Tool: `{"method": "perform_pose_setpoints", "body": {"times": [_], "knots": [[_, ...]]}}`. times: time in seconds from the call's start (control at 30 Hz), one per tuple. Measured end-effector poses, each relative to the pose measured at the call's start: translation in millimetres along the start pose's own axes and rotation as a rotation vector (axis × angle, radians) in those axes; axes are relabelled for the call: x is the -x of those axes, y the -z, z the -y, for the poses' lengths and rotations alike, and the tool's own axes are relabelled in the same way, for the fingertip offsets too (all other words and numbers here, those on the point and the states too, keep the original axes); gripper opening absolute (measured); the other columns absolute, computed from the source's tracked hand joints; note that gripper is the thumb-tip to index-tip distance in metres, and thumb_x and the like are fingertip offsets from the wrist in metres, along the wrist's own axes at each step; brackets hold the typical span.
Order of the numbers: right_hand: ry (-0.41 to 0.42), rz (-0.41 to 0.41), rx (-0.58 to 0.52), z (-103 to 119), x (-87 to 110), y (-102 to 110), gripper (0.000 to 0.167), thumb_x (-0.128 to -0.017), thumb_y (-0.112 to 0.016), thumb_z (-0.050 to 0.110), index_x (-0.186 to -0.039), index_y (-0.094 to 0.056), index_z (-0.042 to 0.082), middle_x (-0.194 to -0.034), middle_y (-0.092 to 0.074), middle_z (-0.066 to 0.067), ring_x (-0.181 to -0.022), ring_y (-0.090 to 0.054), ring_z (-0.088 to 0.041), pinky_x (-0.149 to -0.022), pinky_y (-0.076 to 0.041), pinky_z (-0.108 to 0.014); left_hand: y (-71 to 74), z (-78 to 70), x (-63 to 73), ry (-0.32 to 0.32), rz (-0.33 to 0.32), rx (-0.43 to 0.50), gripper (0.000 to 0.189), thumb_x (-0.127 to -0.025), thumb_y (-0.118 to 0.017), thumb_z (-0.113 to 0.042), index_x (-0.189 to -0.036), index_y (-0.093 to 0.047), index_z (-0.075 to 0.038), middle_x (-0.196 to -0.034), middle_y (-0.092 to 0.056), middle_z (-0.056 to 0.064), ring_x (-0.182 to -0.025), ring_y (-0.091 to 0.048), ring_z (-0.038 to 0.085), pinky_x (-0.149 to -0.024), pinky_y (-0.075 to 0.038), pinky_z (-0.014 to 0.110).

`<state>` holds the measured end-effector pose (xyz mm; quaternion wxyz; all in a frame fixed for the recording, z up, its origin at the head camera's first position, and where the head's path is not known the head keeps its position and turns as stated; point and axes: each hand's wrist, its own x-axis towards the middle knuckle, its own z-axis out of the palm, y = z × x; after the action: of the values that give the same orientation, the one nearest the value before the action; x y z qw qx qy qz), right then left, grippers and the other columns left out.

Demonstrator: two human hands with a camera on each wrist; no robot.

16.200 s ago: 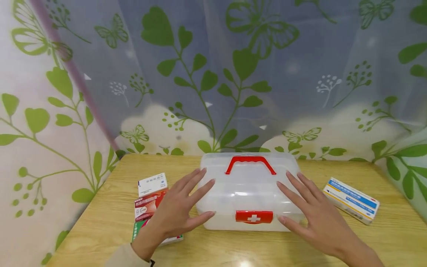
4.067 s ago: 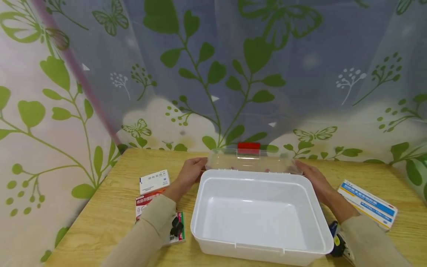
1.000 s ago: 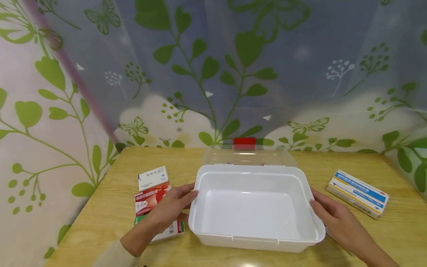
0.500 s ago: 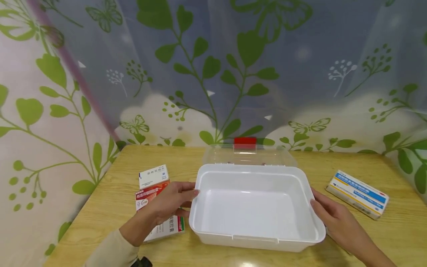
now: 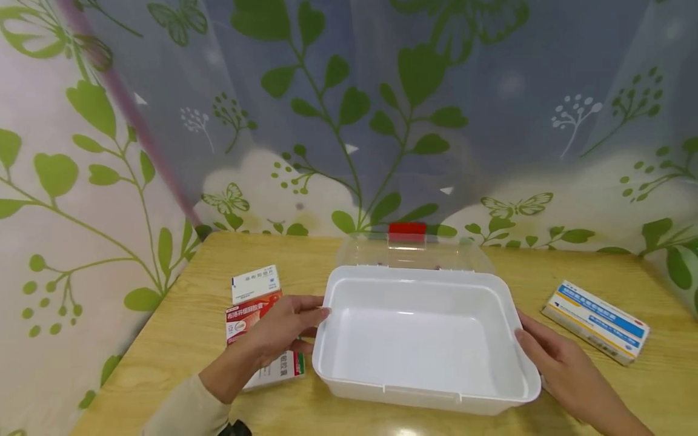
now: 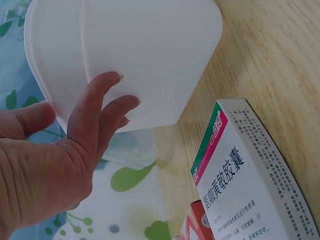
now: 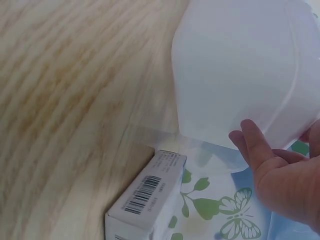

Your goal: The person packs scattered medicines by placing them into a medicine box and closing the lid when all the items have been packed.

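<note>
A white plastic first-aid box (image 5: 414, 357) stands on the table with its clear lid (image 5: 431, 251) folded back behind it. Nothing lies inside it. My left hand (image 5: 278, 327) grips the box's left end, thumb at the rim and fingertips against the outer wall, as the left wrist view shows. At the opposite end my right hand (image 5: 561, 363) holds the rim in the same way, its fingers (image 7: 256, 142) on the outer wall. Beside my left hand lie a red medicine box (image 5: 240, 321) and a green-and-white medicine box (image 6: 240, 175), partly covered by the hand.
A white medicine box (image 5: 255, 284) lies at the far left of the row. To the right rests a blue-and-white medicine box (image 5: 597, 321). The wooden table (image 5: 180, 339) ends at a patterned cloth (image 5: 305, 121) behind and on the left. A red latch (image 5: 407, 231) tips the lid.
Sixteen seconds ago the box was shut, handle upward; its lid now lies back. Four seconds ago both hands were at the lid; they have since come to the box's ends. The last second shows little movement.
</note>
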<state>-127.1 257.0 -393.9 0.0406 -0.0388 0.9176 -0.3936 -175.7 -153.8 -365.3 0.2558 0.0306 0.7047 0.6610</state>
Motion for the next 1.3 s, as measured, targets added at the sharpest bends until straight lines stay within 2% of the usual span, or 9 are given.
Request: {"method": "perform_pose_setpoints", "body": {"times": [0.23,0.37,0.47,0.53,0.67,0.73,0.8,1.03,1.3], "knots": [[0.125,0.119,-0.211,-11.3,-2.4,14.1,0.055,-0.106,-0.035,0.025,-0.150,-0.017,-0.004,-0.145,-0.033,-0.029,-0.114,-0.049,0.002,-0.080,-0.050,-0.019,-3.8,-0.6,1.2,-0.005,-0.033,-0.039,0.048,-0.098,-0.057,-0.019,-0.136,-0.045,0.007,-0.114,-0.064,0.017,-0.095,-0.066,0.028,-0.069,-0.057,0.041],[0.237,0.111,-0.222,-17.7,-3.1,26.0,0.047,-0.106,-0.031,0.014,-0.149,-0.019,-0.003,-0.143,-0.041,-0.013,-0.113,-0.050,0.005,-0.081,-0.051,-0.020,-2.0,-2.0,3.0,0.002,-0.057,-0.042,0.049,-0.096,-0.059,-0.021,-0.136,-0.047,0.005,-0.113,-0.064,0.016,-0.094,-0.066,0.028,-0.069,-0.057,0.041],[0.209,0.070,-0.095,-20.0,-2.8,34.4,0.048,-0.106,-0.036,0.019,-0.148,-0.026,-0.001,-0.141,-0.044,-0.009,-0.114,-0.051,0.001,-0.079,-0.052,-0.022,-1.3,-2.2,3.5,0.016,-0.059,-0.019,0.050,-0.095,-0.060,-0.021,-0.136,-0.047,0.005,-0.113,-0.065,0.016,-0.095,-0.066,0.028,-0.069,-0.057,0.041],[0.150,0.051,0.012,-22.4,-2.1,38.9,0.051,-0.104,-0.041,0.026,-0.147,-0.030,0.000,-0.140,-0.045,-0.018,-0.116,-0.054,-0.011,-0.078,-0.054,-0.027,-1.3,-1.8,3.4,0.020,-0.054,-0.007,0.051,-0.095,-0.061,-0.022,-0.136,-0.046,0.006,-0.114,-0.064,0.017,-0.095,-0.066,0.029,-0.070,-0.057,0.041],[0.067,0.054,0.176,-35.0,1.0,40.4,0.062,-0.100,-0.050,0.036,-0.145,-0.033,-0.003,-0.138,-0.041,-0.031,-0.117,-0.047,-0.048,-0.084,-0.049,-0.053,-1.5,-1.5,2.9,0.015,-0.051,-0.013,0.051,-0.095,-0.061,-0.022,-0.135,-0.047,0.006,-0.114,-0.064,0.018,-0.096,-0.066,0.029,-0.069,-0.057,0.040],[0.078,0.060,0.230,-45.8,3.3,38.4,0.064,-0.097,-0.056,0.035,-0.143,-0.035,-0.005,-0.137,-0.040,-0.033,-0.116,-0.044,-0.053,-0.084,-0.045,-0.061,-1.5,-1.7,2.6,0.014,-0.055,-0.024,0.051,-0.095,-0.061,-0.022,-0.135,-0.047,0.006,-0.114,-0.064,0.018,-0.096,-0.066,0.028,-0.068,-0.057,0.039],[0.099,0.063,0.290,-56.2,5.5,36.0,0.067,-0.093,-0.063,0.036,-0.139,-0.039,-0.006,-0.136,-0.040,-0.035,-0.115,-0.043,-0.055,-0.082,-0.041,-0.067,-1.3,-2.0,2.4,0.019,-0.064,-0.035,0.051,-0.095,-0.062,-0.022,-0.135,-0.048,0.005,-0.114,-0.065,0.017,-0.096,-0.066,0.028,-0.067,-0.057,0.037],[0.175,0.026,0.515,-80.3,7.3,28.7,0.071,-0.078,-0.076,0.044,-0.125,-0.056,-0.005,-0.127,-0.050,-0.031,-0.111,-0.047,-0.050,-0.081,-0.043,-0.064,-0.5,-1.7,3.3,0.019,-0.094,-0.043,0.050,-0.094,-0.062,-0.022,-0.134,-0.049,0.006,-0.113,-0.065,0.018,-0.096,-0.066,0.029,-0.062,-0.057,0.033],[-0.010,0.125,0.545,-83.6,9.2,21.5,0.085,-0.074,-0.070,0.062,-0.130,-0.053,-0.001,-0.125,-0.051,-0.028,-0.104,-0.054,-0.042,-0.073,-0.047,-0.058,-0.1,2.2,3.3,0.026,-0.094,-0.032,0.054,-0.092,-0.066,-0.028,-0.134,-0.051,0.003,-0.112,-0.066,0.015,-0.094,-0.067,0.027,-0.062,-0.057,0.030]]}}
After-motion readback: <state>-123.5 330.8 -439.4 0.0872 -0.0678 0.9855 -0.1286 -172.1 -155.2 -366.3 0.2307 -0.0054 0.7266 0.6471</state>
